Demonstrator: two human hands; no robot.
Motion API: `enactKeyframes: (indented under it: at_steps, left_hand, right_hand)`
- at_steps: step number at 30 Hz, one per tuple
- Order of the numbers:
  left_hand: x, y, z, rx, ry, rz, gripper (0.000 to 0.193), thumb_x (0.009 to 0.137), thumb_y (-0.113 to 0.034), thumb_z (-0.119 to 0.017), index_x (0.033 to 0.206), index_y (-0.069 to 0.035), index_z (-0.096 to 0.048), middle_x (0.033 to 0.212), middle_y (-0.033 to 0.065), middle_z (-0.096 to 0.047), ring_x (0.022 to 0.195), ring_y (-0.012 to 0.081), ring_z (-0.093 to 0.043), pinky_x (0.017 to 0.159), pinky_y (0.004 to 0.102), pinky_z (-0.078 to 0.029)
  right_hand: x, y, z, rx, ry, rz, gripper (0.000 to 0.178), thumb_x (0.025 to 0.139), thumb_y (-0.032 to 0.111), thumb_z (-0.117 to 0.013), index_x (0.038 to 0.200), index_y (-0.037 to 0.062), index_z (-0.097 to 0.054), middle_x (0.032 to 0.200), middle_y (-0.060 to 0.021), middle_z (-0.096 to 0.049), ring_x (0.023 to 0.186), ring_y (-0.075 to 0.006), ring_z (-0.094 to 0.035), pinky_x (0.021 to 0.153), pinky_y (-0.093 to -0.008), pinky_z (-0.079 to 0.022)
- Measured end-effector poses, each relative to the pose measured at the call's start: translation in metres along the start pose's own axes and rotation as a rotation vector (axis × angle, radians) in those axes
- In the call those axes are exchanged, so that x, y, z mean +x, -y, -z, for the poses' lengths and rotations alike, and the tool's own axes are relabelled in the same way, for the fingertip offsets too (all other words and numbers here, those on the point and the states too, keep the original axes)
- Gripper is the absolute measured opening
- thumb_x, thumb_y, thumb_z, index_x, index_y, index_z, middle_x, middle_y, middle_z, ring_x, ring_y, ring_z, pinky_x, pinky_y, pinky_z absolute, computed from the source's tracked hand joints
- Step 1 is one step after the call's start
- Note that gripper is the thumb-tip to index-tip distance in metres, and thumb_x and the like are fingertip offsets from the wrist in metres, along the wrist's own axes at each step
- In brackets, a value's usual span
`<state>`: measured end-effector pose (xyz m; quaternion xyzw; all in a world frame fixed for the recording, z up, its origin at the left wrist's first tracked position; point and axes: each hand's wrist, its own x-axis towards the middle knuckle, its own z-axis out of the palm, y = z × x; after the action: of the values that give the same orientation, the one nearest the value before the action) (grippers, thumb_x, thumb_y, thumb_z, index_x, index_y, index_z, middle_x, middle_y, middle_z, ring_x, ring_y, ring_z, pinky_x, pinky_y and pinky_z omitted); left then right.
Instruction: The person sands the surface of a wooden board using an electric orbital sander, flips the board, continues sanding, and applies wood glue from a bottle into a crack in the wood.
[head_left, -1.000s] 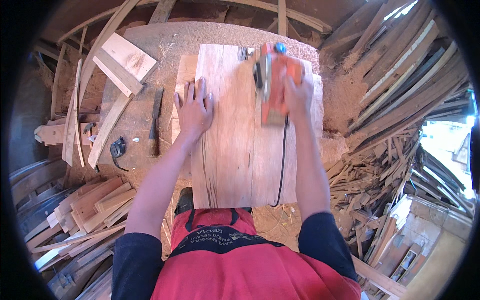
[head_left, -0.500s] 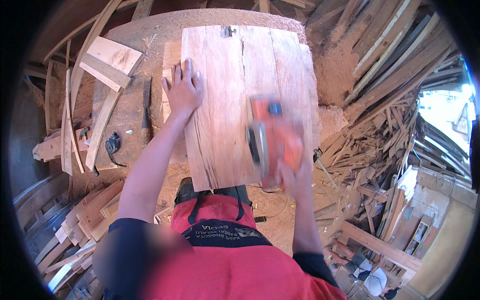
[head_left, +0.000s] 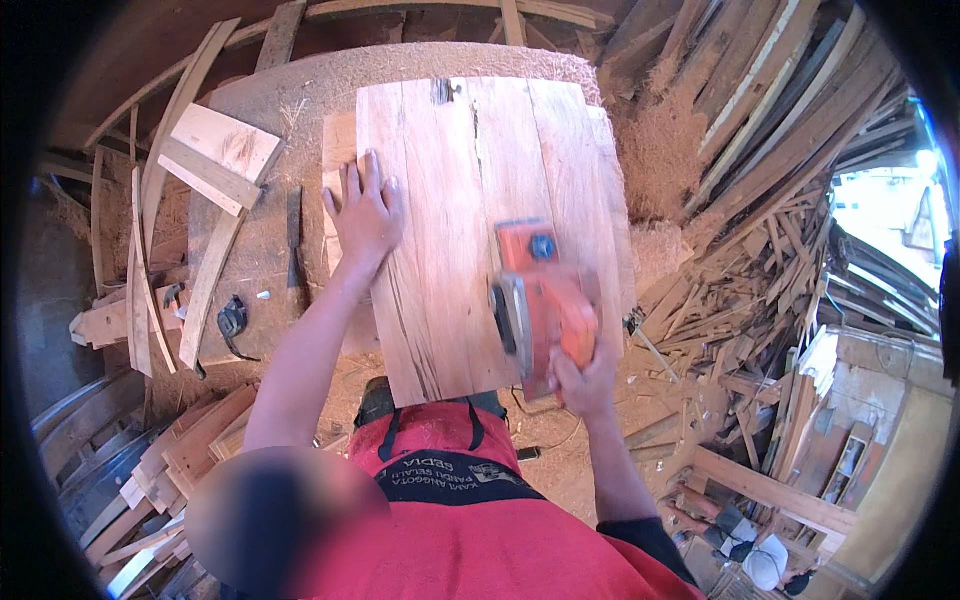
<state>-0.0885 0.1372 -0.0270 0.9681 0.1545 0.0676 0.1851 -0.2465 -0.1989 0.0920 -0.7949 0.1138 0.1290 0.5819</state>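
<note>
A wide wooden panel (head_left: 440, 200) of several joined boards lies on the workbench. It has a dark knot near its far edge and a crack along one joint. My left hand (head_left: 368, 222) rests flat on the panel's left edge with its fingers spread. On the right half of the panel sits an orange electric hand planer (head_left: 550, 310) with a blue front knob. My right hand (head_left: 585, 378) is wrapped round the planer's rear handle. The planer's near end is slightly blurred.
The sawdust-covered workbench (head_left: 330, 75) also carries a dark chisel-like tool (head_left: 294, 235), a black tape measure (head_left: 232, 318) and wood offcuts (head_left: 225, 150) at left. Scrap wood (head_left: 740, 290) is heaped on the right. Long boards (head_left: 790, 130) lean at the far right.
The whole scene sits slightly lower in the picture. The planer is less blurred and remains on the panel's right half in my right hand. My left hand keeps its place on the panel.
</note>
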Motion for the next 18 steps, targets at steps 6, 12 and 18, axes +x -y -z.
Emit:
enactKeyframes:
  at_steps: [6,12,18]
  left_hand:
    - [-0.001,0.003,0.000,0.000,-0.007,0.005,0.063,0.105,-0.040,-0.041,0.159,-0.009,-0.034,0.160,0.0257,-0.035,0.153,0.0373,-0.027,0.123,0.0623,-0.006]
    - [-0.002,-0.003,0.012,-0.040,-0.045,-0.027,0.061,0.105,-0.037,-0.042,0.157,-0.008,-0.037,0.156,0.0268,-0.040,0.150,0.0405,-0.031,0.122,0.0633,-0.011]
    - [0.000,-0.013,0.007,-0.041,-0.059,-0.061,0.061,0.104,-0.038,-0.042,0.157,-0.008,-0.037,0.155,0.0272,-0.041,0.150,0.0408,-0.031,0.121,0.0642,-0.011]
  right_hand:
    - [0.179,0.070,-0.065,0.009,-0.015,0.177,0.010,0.087,0.010,-0.065,0.086,0.0010,-0.065,0.072,-0.0066,-0.065,0.049,-0.0135,-0.062,0.044,-0.0314,-0.049]
    - [0.338,0.138,-0.110,-0.011,-0.028,0.251,0.023,0.085,0.023,-0.066,0.080,0.0018,-0.070,0.061,-0.0085,-0.066,0.049,-0.0172,-0.065,0.048,-0.0350,-0.053]
    - [0.346,0.133,-0.091,-0.100,-0.061,0.261,0.027,0.081,0.028,-0.067,0.082,0.0017,-0.073,0.070,-0.0120,-0.072,0.060,-0.0232,-0.071,0.060,-0.0379,-0.057]
